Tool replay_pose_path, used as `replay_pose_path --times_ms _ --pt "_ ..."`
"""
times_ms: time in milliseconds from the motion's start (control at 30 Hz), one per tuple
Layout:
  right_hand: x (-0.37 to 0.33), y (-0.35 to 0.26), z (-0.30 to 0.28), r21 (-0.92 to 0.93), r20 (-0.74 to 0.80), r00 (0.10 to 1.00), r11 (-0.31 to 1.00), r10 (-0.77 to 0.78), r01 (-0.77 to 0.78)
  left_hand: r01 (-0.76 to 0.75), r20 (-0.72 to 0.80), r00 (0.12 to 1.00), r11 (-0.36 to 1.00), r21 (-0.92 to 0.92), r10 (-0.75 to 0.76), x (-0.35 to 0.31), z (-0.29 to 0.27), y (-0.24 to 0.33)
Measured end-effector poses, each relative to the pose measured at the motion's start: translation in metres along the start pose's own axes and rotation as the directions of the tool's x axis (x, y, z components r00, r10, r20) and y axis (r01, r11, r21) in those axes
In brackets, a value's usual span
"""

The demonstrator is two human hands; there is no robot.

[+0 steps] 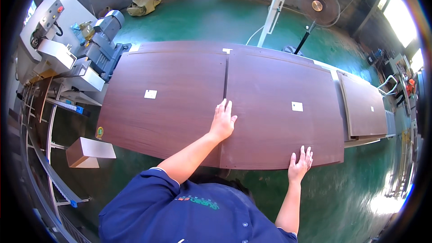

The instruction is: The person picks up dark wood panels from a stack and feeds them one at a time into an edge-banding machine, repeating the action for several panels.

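Two large dark-brown wood-look panels lie side by side in front of me, the left panel (175, 121) and the right panel (274, 130). A narrow dark gap shows between them at the far end. My left hand (222, 121) lies with fingers stretched out near that seam, at the left edge of the right panel. At the front edge of the right panel rests my right hand (300, 166), fingers spread on the surface. A white label (150, 94) sits on the left panel and another white label (297, 106) on the right one.
Farther right stands a stack topped by another brown panel (362, 103). A grey machine with a motor (108, 27) is at the left, near a roller rail (60, 184) and a light box-like piece (85, 153). Behind the panels stand a fan (318, 5) and a white post (271, 20).
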State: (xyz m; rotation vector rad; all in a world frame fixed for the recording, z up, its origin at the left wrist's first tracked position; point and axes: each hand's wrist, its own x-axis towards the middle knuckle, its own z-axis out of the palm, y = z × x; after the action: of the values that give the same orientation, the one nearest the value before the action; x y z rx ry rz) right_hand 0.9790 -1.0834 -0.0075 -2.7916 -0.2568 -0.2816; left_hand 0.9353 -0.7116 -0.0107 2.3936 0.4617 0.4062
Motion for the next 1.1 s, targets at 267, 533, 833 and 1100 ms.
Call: replay_pose_path --times_ms 267,533,833,1100 --pt "0.008 -0.013 0.005 -0.026 -0.021 0.997 0.997 -0.070 0.070 -0.055 -0.079 0.995 0.997 0.057 0.059 -0.005 -0.005 -0.017" --pt "-0.003 -0.016 0.022 -0.129 0.002 0.999 0.991 0.036 -0.036 -0.140 -0.088 0.985 0.987 0.084 0.147 -0.128 -0.108 -0.065" --pt "-0.046 -0.339 0.065 0.280 0.041 0.883 0.853 -0.468 0.440 0.366 -0.453 0.861 0.901 0.234 -0.232 -0.317 -0.264 -0.189" --pt "-0.100 -0.513 0.103 0.593 0.190 0.573 0.559 -0.797 0.580 0.849 0.196 0.484 0.403 -0.342 -0.853 -0.498 -0.106 -0.295"
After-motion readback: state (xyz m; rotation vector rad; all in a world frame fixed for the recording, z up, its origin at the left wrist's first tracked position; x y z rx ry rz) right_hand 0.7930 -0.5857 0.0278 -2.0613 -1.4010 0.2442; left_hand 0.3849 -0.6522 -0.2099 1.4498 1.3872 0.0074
